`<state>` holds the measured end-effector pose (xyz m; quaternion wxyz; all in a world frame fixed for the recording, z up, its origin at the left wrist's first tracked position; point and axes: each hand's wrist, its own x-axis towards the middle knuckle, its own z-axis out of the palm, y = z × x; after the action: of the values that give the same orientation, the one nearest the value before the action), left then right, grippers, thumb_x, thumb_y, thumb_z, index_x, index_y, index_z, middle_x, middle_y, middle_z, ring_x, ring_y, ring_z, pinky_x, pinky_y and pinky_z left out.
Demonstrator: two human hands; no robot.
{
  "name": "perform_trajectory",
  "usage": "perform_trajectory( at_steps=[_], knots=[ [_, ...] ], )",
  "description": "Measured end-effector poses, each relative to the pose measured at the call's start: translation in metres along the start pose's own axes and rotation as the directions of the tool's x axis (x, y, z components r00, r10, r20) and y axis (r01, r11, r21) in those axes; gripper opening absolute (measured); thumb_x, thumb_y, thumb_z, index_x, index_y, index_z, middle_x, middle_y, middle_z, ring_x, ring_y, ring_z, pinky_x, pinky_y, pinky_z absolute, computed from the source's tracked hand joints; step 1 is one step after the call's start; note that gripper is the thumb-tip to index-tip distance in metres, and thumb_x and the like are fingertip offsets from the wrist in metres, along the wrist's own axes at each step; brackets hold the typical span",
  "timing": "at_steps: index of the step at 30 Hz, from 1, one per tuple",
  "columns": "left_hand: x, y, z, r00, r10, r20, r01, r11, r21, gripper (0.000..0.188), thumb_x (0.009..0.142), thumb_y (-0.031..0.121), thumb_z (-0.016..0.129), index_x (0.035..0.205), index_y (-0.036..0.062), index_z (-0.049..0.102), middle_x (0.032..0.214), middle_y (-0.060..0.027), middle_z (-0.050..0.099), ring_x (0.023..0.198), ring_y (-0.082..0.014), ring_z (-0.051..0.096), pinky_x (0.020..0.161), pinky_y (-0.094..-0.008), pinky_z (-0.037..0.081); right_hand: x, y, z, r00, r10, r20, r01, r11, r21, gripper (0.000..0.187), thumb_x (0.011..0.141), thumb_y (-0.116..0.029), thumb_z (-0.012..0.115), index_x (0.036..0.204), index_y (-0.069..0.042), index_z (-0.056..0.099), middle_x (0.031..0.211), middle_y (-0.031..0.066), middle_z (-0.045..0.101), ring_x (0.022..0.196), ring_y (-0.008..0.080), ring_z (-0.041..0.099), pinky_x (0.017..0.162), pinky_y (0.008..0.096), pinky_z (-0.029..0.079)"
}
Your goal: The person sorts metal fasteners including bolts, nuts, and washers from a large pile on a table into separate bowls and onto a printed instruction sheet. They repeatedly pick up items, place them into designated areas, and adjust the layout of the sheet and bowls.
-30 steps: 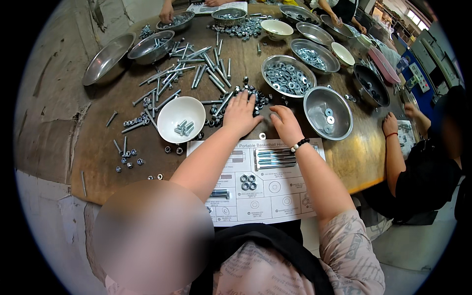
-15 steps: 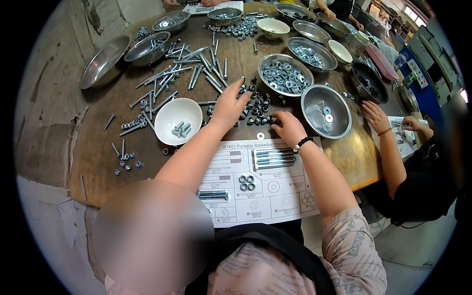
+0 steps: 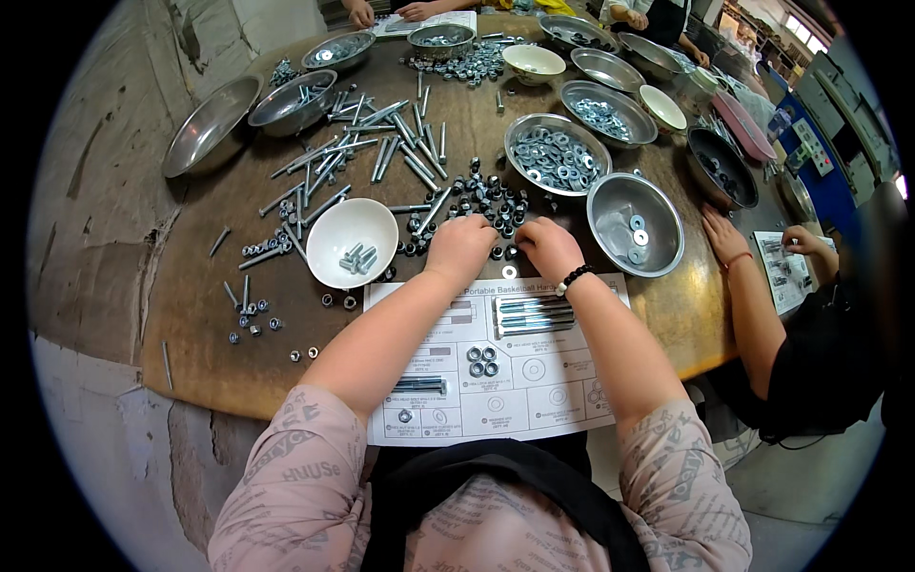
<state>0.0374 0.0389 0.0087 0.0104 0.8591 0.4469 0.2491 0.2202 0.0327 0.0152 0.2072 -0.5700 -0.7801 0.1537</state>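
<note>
My left hand is at the near edge of a pile of small dark-topped nuts, its fingers curled down and largely hidden under the hand. Close on its right, my right hand has its fingertips pinched beside a few of those nuts; what either hand holds is hidden. A loose washer lies between the wrists. Under my forearms is a printed sheet, with a row of long bolts, a cluster of nuts and shorter bolts on it.
To the left, a white bowl holds short bolts, and loose long bolts lie scattered beyond. Steel bowls of washers stand to the right, one with few washers. A co-worker's hand rests at the right edge.
My left hand has come back from the far side of the nut pile, closing its spread fingers, and is now beside my right hand. My right hand stays nearly in place.
</note>
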Motion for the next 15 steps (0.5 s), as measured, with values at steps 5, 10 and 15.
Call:
perform_trajectory(
  at_steps=[5, 10, 15],
  knots=[
    [-0.006, -0.001, -0.001, 0.996, 0.026, 0.089, -0.019, 0.997, -0.081, 0.006, 0.072, 0.012, 0.061, 0.077, 0.0083, 0.062, 0.083, -0.0053, 0.058, 0.077, -0.0255, 0.058, 0.067, -0.0365, 0.047, -0.005, 0.001, -0.005, 0.999, -0.027, 0.026, 0.027, 1.000, 0.002, 0.011, 0.075, -0.012, 0.060, 0.085, -0.013, 0.063, 0.084, 0.0086, 0.056, 0.083, 0.0271, 0.056, 0.072, 0.0372, 0.046],
    [-0.013, 0.001, -0.012, 0.983, -0.032, 0.180, 0.062, 0.985, -0.160, 0.018, 0.072, 0.013, 0.063, 0.089, 0.0088, 0.060, 0.085, -0.0066, 0.058, 0.084, -0.0265, 0.057, 0.074, -0.0370, 0.045, -0.006, 0.010, 0.000, 0.993, -0.094, 0.073, 0.099, 0.993, -0.070, 0.011, 0.076, -0.013, 0.060, 0.086, -0.012, 0.064, 0.085, 0.0082, 0.056, 0.083, 0.0267, 0.057, 0.073, 0.0378, 0.046],
    [-0.011, 0.010, -0.011, 0.990, -0.053, 0.130, 0.073, 0.985, -0.156, 0.020, 0.075, 0.018, 0.063, 0.093, 0.0098, 0.060, 0.089, -0.0061, 0.057, 0.087, -0.0269, 0.056, 0.075, -0.0375, 0.044, 0.000, -0.001, 0.003, 0.999, -0.038, 0.037, 0.040, 0.997, -0.062, 0.013, 0.077, -0.015, 0.059, 0.088, -0.014, 0.065, 0.086, 0.0092, 0.056, 0.083, 0.0278, 0.057, 0.073, 0.0385, 0.047]
  ],
)
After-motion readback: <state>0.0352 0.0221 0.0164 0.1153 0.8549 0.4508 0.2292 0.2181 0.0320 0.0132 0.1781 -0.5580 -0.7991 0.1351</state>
